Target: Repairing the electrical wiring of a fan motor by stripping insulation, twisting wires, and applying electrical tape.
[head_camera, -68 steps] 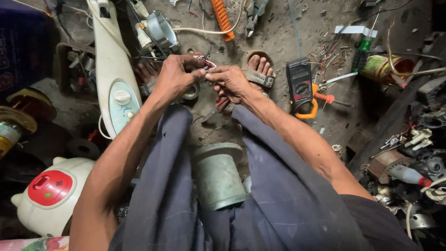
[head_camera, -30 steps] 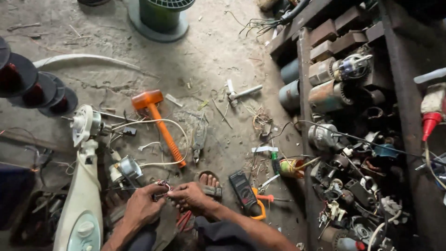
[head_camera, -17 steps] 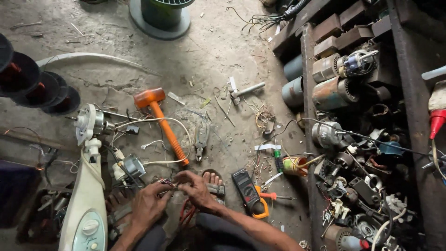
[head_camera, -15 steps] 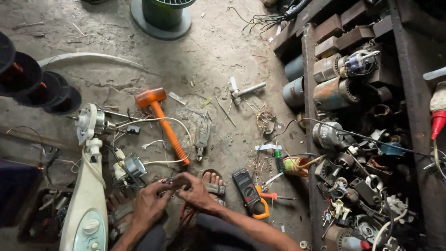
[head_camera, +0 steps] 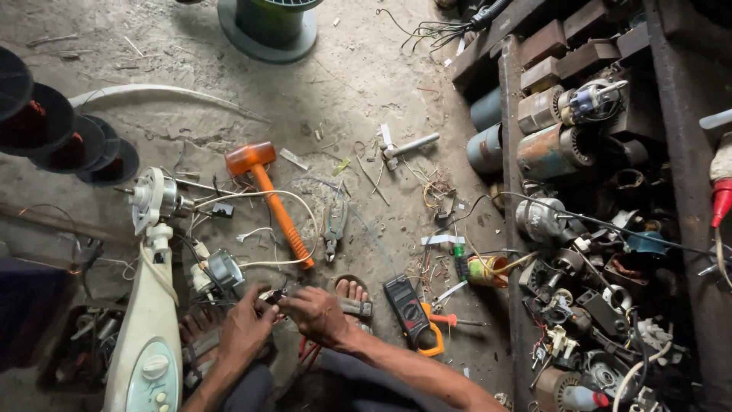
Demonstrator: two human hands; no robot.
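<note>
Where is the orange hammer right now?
In the head view, the orange hammer lies on the floor left of centre, beyond both hands, just left of the pliers.

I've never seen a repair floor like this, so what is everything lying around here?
Hammer: one, orange, floor centre.
Pliers: one, dark, right of hammer.
Clamp meter: one, black and orange, beside the foot.
Fan stand: one, white, lower left.
Wire spools: several, dark, upper left.
Green spool: one, top.
Old motors: many, rusty, right shelves.
Left hand: one, pinching a small part.
Right hand: one, meeting the left.
</note>
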